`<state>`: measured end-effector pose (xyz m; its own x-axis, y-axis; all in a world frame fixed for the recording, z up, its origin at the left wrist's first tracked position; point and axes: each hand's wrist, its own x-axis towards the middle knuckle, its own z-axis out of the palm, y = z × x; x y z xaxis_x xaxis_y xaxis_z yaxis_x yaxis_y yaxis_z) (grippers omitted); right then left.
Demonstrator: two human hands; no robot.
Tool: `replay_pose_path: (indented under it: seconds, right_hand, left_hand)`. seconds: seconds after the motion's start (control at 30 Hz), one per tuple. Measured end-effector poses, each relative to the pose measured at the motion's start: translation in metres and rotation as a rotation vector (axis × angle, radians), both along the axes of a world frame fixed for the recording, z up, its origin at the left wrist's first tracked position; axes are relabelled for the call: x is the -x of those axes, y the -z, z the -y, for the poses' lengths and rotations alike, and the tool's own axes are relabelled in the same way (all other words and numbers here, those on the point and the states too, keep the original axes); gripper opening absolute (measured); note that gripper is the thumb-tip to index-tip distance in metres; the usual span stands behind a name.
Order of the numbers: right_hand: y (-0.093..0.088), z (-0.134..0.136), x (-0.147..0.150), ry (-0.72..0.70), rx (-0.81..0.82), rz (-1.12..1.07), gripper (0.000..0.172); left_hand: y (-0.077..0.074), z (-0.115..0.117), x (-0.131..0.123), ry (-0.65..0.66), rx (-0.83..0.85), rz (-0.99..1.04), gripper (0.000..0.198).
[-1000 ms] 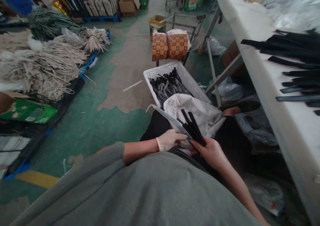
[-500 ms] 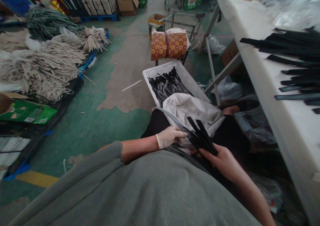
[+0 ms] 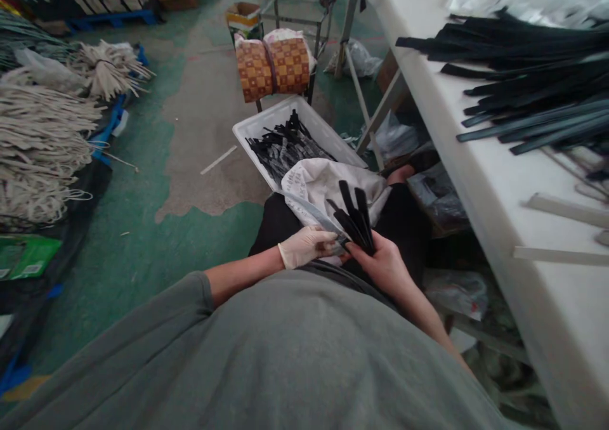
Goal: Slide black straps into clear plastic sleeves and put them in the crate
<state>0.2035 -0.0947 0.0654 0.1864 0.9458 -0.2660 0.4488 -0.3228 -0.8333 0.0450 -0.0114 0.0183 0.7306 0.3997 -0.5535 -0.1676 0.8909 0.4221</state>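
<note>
My left hand, in a thin whitish glove, is closed with its fingertips pinching the near end of a long grey strip. That strip slants away to the upper left across my lap. Bare, my right hand grips a fanned bundle of flat black strips, their free ends pointing up and away. The two hands nearly meet over my lap, and the exact contact between their fingertips is hard to make out. Beneath the strips a white cloth sack with printing lies over my knees.
A white plastic tray of black strips stands before my knees. Beyond it, a checked roll rests on a metal frame. More black strips lie on the white table at right. Bundled pale cords are at left.
The view has turned right, so surroundings appear further left. My right hand has come closer to my left, and the black strips now point more upright. Both hands keep their hold.
</note>
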Motion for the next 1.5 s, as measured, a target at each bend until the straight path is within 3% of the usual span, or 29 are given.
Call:
replay_pose_path:
  seconds: [0.1, 0.23, 0.3, 0.37, 0.43, 0.53, 0.63, 0.7, 0.77, 0.83, 0.93, 1.03, 1.2, 1.37, 1.5]
  right_hand:
    - [0.000, 0.000, 0.001, -0.020, -0.028, -0.005, 0.030]
    - [-0.005, 0.005, -0.001, -0.003, 0.089, -0.074, 0.030]
    - [-0.008, 0.010, -0.004, 0.024, 0.137, -0.138, 0.029]
    - [-0.010, 0.019, -0.012, 0.048, 0.176, -0.192, 0.029]
    - [-0.010, 0.031, -0.024, 0.077, 0.215, -0.212, 0.032]
    - [-0.002, 0.051, -0.043, 0.123, 0.286, -0.217, 0.038]
    - [0.009, 0.064, -0.052, 0.139, 0.353, -0.246, 0.043]
    - [0.013, 0.065, -0.051, 0.137, 0.376, -0.286, 0.045]
    - [0.011, 0.061, -0.046, 0.166, 0.359, -0.354, 0.046]
    - [0.004, 0.052, -0.041, 0.225, 0.299, -0.445, 0.050]
    - [-0.009, 0.034, -0.039, 0.294, 0.173, -0.596, 0.065]
    - [-0.016, 0.019, -0.044, 0.355, 0.066, -0.746, 0.074]
    - [-0.014, 0.011, -0.055, 0.435, -0.055, -0.922, 0.066]
    - [-0.011, 0.015, -0.057, 0.409, -0.100, -1.012, 0.041]
    - [-0.012, 0.015, -0.055, 0.410, -0.086, -0.933, 0.029]
  left_hand:
    - [-0.001, 0.003, -0.001, 0.075, 0.011, -0.013, 0.022]
    - [0.006, 0.004, 0.000, 0.217, 0.052, 0.020, 0.024]
    - [0.013, -0.009, 0.004, 0.180, 0.142, 0.046, 0.024]
    - [0.022, -0.036, 0.013, -0.047, 0.220, 0.030, 0.024]
    - [0.029, -0.077, 0.028, -0.408, 0.230, -0.032, 0.031]
    - [0.025, -0.145, 0.061, -0.828, 0.163, -0.130, 0.043]
    - [0.004, -0.193, 0.087, -1.029, 0.007, -0.172, 0.038]
    - [-0.014, -0.203, 0.089, -1.050, -0.189, -0.181, 0.030]
    - [-0.025, -0.192, 0.078, -0.910, -0.438, -0.206, 0.023]
    - [-0.029, -0.164, 0.059, -0.613, -0.657, -0.246, 0.022]
    - [-0.019, -0.109, 0.029, -0.089, -0.838, -0.266, 0.028]
    - [-0.005, -0.062, 0.011, 0.239, -0.910, -0.251, 0.026]
    - [0.005, -0.033, 0.000, 0.467, -0.962, -0.242, 0.027]
    - [0.004, -0.034, 0.004, 0.528, -1.084, -0.271, 0.032]
    - [-0.008, -0.032, -0.001, 0.566, -1.209, -0.213, 0.044]
